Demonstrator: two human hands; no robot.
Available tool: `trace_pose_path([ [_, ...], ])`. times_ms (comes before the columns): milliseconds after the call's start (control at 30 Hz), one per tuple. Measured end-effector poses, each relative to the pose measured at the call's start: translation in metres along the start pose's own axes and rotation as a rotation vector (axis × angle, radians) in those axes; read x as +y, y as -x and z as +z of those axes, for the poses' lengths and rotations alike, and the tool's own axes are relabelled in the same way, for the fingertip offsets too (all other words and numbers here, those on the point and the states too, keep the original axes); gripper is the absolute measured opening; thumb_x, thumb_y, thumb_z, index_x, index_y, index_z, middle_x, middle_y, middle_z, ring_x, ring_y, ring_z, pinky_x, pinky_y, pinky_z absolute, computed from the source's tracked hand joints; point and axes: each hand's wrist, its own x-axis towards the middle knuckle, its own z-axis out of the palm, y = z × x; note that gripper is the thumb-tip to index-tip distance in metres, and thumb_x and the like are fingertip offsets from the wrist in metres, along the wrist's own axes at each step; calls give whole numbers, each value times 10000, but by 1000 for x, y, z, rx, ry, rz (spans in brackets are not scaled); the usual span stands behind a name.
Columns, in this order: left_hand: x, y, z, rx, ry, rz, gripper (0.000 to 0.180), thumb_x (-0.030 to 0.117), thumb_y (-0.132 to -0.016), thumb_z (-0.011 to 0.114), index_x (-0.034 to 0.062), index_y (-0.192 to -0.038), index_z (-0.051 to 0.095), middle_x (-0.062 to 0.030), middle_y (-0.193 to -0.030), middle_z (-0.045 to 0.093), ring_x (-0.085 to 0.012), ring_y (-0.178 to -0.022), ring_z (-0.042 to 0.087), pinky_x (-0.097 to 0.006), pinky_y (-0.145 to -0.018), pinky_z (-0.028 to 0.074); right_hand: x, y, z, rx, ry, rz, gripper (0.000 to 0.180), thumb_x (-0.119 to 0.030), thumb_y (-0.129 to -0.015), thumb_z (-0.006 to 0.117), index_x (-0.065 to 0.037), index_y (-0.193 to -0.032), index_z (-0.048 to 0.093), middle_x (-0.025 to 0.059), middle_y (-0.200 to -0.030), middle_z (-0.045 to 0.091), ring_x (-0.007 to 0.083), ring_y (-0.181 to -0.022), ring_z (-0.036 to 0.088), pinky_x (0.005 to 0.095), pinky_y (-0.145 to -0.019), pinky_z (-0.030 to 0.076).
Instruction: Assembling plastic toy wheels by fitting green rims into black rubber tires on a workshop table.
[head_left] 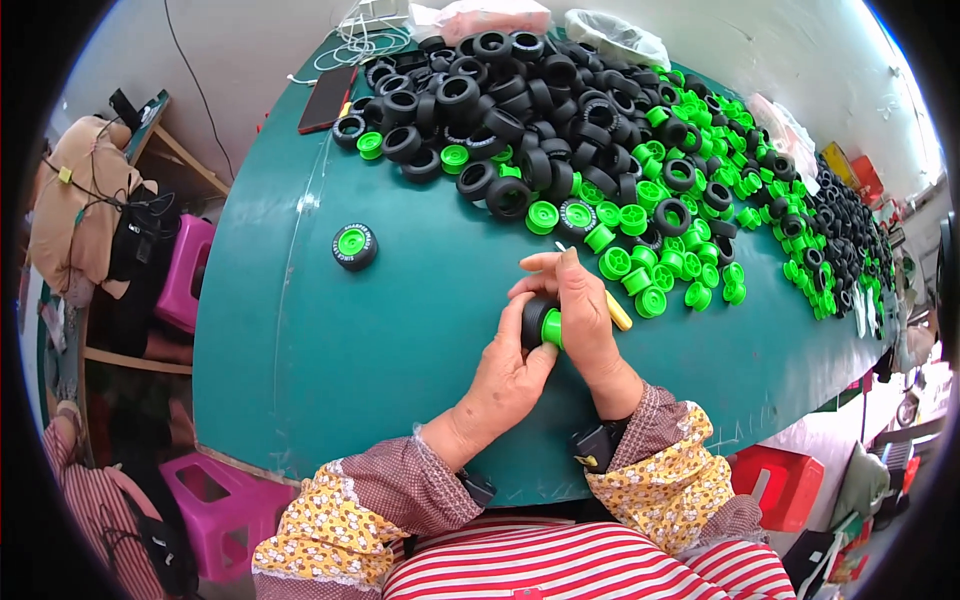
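My left hand [505,372] curls around a black toy tyre [537,322] while my right hand [580,315] closes over its green hub [552,328] from the other side, both gripping the one wheel just above the near part of the green table [300,340]. A slim yellow stick [618,311] pokes out from under my right hand; I cannot tell whether the fingers grip it as well.

One finished wheel [355,246], black with a green centre, lies alone on the cloth to the left, well apart from my hands. Beyond them spreads a heap of loose black tyres [520,100], and to its right a scatter of green hubs [660,250] reaching nearly to my right hand. A dark phone [328,98] lies at the far left edge of the table beside white cables [362,42]. Pink stools [187,272] stand on the floor at left, a red one [778,482] at right.
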Motion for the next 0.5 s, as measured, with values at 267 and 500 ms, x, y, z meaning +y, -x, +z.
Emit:
trace_pose_path([
  [267,1,15,7,-12,-21,9,716,-132,-694,365,54,-1344,128,-117,-1180,327,-197,-1092,423,-298,-890,398,-5,7,7,-47,-65,58,488,-386,-943,282,31,-966,534,77,-651,590,110,-617,531,221,-615,427],
  [500,0,18,12,-42,-186,77,753,-145,-665,356,44,-1345,93,-141,-1235,290,-250,-1189,358,-348,-971,353,-1,8,2,-140,3,-17,468,-372,-940,287,30,-1005,519,65,-632,568,122,-588,528,244,-589,422],
])
